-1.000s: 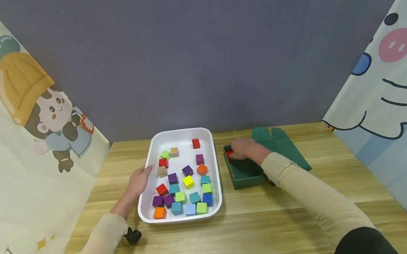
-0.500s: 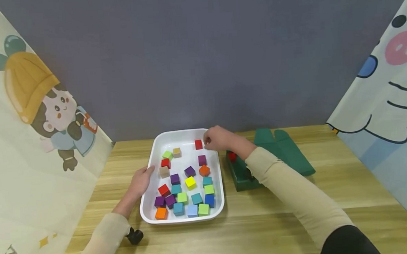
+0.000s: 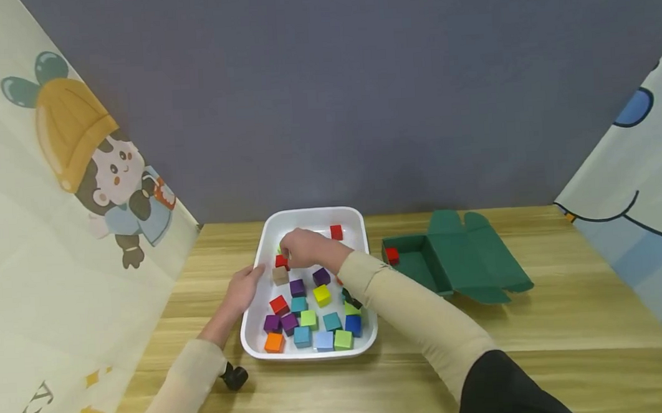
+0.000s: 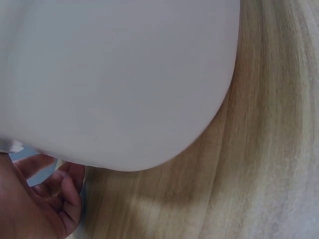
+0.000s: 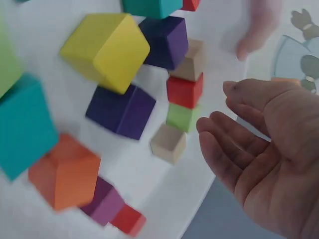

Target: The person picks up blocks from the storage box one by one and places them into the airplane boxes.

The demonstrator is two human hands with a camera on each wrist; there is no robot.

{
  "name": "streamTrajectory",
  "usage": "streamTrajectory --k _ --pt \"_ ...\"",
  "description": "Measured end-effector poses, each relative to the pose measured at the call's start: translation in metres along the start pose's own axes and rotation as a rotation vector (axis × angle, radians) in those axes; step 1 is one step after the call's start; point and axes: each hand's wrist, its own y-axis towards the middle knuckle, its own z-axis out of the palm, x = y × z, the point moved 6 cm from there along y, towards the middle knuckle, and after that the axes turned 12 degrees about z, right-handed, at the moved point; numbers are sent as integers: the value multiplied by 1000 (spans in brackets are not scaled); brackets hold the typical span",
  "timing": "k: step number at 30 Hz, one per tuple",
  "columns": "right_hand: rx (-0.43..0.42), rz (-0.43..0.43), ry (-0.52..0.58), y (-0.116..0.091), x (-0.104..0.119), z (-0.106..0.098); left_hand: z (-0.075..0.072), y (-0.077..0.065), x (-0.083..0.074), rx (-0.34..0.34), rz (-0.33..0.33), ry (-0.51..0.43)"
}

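Observation:
In the head view my left hand (image 3: 242, 290) holds the left rim of a white tray (image 3: 309, 216), thumb at the edge. The left wrist view shows its fingers (image 4: 71, 199) curled beside and below the rim. My right hand (image 3: 306, 246) reaches over the tray's upper left, close to a red cube (image 3: 281, 262). In the right wrist view its thumb and fingers are apart with nothing between them, facing that red cube (image 5: 185, 90), a lime green cube (image 5: 183, 116) and a wooden cube (image 5: 168, 143). The right forearm hides some cubes in the head view.
Right of the tray stands an open green box (image 3: 418, 265) with a red cube (image 3: 392, 256) in its corner and its lid (image 3: 476, 258) folded out rightward. Several coloured cubes lie in the tray, among them yellow (image 3: 322, 295) and orange (image 3: 274, 342). A grey wall (image 3: 359, 105) rises behind.
My right hand has left the green box, leaving a red cube there, and crossed leftward over the tray. My left hand stays at the rim. The head view has shifted slightly.

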Motion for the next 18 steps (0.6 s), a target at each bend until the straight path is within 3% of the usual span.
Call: streamTrajectory --k 10,18 --pt "-40 -36 -114 23 11 21 5 0 -1 -4 9 -53" --pt "-76 -50 -147 32 14 29 1 0 -1 -32 25 -22"
